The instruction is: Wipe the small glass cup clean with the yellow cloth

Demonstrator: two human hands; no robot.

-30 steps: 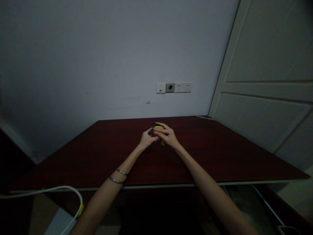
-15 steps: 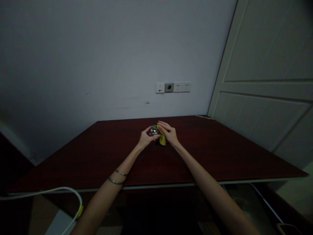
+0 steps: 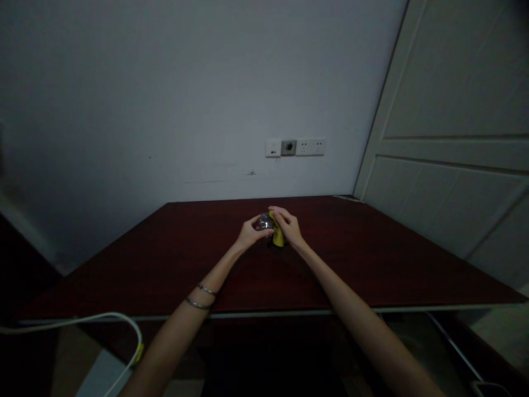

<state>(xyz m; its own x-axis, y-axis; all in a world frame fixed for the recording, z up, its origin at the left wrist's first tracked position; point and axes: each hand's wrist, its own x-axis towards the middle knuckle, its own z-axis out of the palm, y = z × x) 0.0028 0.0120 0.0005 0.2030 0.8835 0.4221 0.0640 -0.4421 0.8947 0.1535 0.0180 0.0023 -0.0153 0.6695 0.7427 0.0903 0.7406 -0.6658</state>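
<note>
My left hand is closed around a small, round, shiny glass object, thumb in front and fingers behind; its exact kind is too dim to make out. Bunched in my right hand is a yellow cloth, pressed against the right side of the glass object. The cloth's lower end hangs down toward the dark red tabletop. Both hands are over the middle of the table, and the right fingertips reach over the top of the cloth.
Wall sockets sit just above the table's back edge. A pale panelled door borders the right side. A white cable loops over the front left edge, near my left forearm.
Both hands, still holding the glass object and the cloth, appear slightly further right, as does the whole scene with the camera. The grips look the same.
</note>
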